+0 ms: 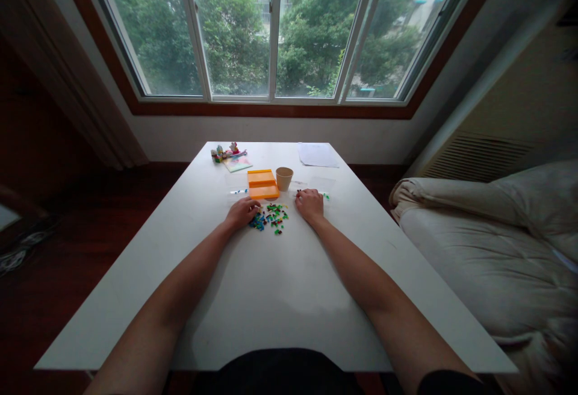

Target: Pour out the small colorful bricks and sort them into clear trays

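A loose pile of tiny green, blue, yellow and dark red plastic pieces (273, 214) lies on the white table (271, 292); they look like small toy bricks. My left hand (242, 212) rests at the pile's left edge, its fingers curled and pressed together by the pieces. What its fingertips hold, if anything, is too small to name. To the right of the pile, my right hand (310, 203) lies palm down with bent, closed fingers. Small dark red bits show at its fingertips. An open orange case (263, 184) and a brown paper cup (284, 179) stand just beyond both hands.
Clear trays with a few blue pieces (239, 191) and green pieces (326, 195) flank the case and cup. Further back are small toy figures (229, 152), a colourful card (237, 163) and white paper sheets (318, 155). A pale sofa (487, 250) stands right of the table.
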The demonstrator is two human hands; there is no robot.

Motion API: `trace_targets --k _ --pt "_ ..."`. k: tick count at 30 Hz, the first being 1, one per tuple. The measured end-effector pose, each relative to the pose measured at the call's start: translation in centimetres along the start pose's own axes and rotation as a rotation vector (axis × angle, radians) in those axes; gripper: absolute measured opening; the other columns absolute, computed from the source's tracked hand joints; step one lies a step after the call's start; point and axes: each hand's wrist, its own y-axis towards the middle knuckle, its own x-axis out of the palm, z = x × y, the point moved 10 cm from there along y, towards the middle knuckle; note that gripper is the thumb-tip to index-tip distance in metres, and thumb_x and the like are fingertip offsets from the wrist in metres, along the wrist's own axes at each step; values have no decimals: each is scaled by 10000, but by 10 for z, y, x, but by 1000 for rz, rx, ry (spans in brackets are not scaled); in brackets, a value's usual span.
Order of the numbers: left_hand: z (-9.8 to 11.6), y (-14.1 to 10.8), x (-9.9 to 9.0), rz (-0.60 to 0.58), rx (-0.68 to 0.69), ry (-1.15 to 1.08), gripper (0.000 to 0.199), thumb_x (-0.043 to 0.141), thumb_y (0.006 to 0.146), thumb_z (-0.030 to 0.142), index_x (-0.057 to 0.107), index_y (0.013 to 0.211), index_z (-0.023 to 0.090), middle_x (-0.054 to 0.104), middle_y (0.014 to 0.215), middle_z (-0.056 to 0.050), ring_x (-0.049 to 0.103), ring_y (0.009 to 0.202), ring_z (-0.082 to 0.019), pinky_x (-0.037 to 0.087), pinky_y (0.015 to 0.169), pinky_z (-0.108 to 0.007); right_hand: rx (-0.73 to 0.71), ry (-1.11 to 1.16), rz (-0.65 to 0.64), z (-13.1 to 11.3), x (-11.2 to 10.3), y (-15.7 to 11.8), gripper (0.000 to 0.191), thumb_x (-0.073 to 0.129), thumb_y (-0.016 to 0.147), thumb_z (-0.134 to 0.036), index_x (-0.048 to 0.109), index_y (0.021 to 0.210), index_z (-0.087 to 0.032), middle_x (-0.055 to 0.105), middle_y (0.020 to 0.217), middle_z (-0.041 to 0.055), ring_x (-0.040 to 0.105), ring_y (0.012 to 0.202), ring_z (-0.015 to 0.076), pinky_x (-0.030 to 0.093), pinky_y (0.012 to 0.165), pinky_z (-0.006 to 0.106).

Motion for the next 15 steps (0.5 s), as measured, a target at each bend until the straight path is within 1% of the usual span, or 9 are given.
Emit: trace_targets --k 7,11,15 --pt "-1 0 0 5 4 1 236 540 921 309 745 1021 249 637 929 -34 591 805 -167 466 752 -288 -34 12 23 5 5 4 256 510 959 -285 738 1027 -191 684 1117 119 514 1122 263 372 987 365" --pt "-1 0 -1 -2 -7 -6 236 545 919 312 744 1026 242 643 944 -38 596 814 -168 471 759 -288 -28 18 10 8 9 7 255 529 952 -289 734 1059 -182 681 1120 122 518 1137 256 366 1007 357" --pt "0 -1 -2 3 -5 -22 232 547 916 302 747 1019 244 647 950 -41 596 818 -173 472 765 -293 -41 32 -1 11 11 9 262 558 946 -306 733 1098 -185 675 1166 114 509 1177 247 354 1031 353"
